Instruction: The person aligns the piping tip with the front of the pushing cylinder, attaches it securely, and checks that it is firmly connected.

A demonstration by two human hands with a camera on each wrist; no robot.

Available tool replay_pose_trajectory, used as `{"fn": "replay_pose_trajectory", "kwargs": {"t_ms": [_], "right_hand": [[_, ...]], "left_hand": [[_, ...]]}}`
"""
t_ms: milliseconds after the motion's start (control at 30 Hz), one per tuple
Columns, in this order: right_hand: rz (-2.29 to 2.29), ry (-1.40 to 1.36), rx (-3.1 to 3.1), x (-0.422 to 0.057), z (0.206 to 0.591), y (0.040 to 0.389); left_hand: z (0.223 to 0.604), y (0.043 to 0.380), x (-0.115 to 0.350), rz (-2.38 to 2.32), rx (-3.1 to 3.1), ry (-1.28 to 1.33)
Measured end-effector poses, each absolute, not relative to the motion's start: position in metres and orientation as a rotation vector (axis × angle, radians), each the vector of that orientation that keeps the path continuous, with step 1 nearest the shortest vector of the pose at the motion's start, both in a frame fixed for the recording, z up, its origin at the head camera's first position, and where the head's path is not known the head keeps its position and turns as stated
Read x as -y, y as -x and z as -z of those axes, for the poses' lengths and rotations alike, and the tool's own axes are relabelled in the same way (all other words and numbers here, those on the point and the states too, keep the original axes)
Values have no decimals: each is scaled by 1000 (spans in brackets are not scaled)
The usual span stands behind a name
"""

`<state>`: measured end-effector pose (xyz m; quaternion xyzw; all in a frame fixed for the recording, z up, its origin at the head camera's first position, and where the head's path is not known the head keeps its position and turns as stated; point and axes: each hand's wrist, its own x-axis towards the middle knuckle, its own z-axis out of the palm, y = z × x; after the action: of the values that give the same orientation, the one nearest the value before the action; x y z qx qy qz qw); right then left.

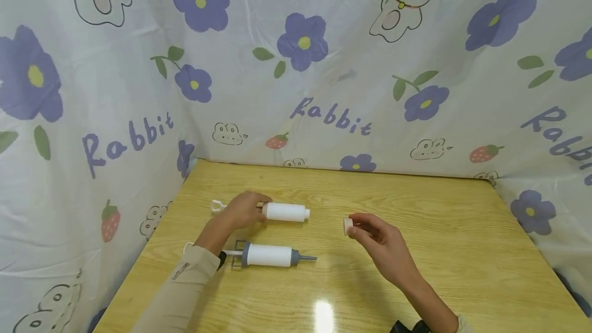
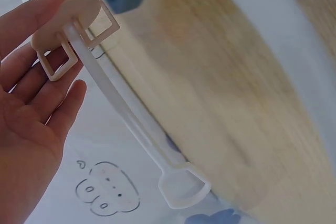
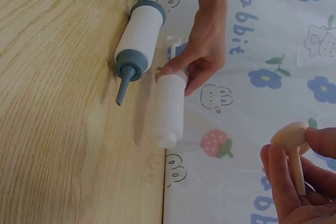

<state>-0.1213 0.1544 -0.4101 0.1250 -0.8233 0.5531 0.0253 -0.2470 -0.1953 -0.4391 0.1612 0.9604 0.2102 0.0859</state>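
Note:
My left hand (image 1: 241, 210) grips a large white syringe (image 1: 285, 212) by its beige end collar (image 2: 68, 17). The bare front of its barrel, a short white neck, points right in the head view. Behind the collar, the white plunger rod (image 2: 121, 108) runs out to a loop handle (image 2: 184, 186). Off to the right, my right hand (image 1: 386, 251) pinches a beige nozzle cap (image 3: 295, 169) between thumb and fingers; its thin spout points down along the fingers in the right wrist view. A gap separates the cap from the syringe's neck.
A second syringe (image 1: 270, 255), white with grey collar, grey cap and grey nozzle, lies on the wooden table (image 1: 439, 230) just in front of the left hand's one. A rabbit-and-flower cloth (image 1: 259, 102) hangs behind the table and at both sides.

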Motion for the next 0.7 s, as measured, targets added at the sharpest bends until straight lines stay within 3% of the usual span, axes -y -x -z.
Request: {"fn": "replay_pose_trajectory", "kwargs": {"t_ms": [700], "right_hand": [[-1707,-360,2552,-155,411,123]], "left_hand": [[408,214,185,-709,-2978,-585]]}}
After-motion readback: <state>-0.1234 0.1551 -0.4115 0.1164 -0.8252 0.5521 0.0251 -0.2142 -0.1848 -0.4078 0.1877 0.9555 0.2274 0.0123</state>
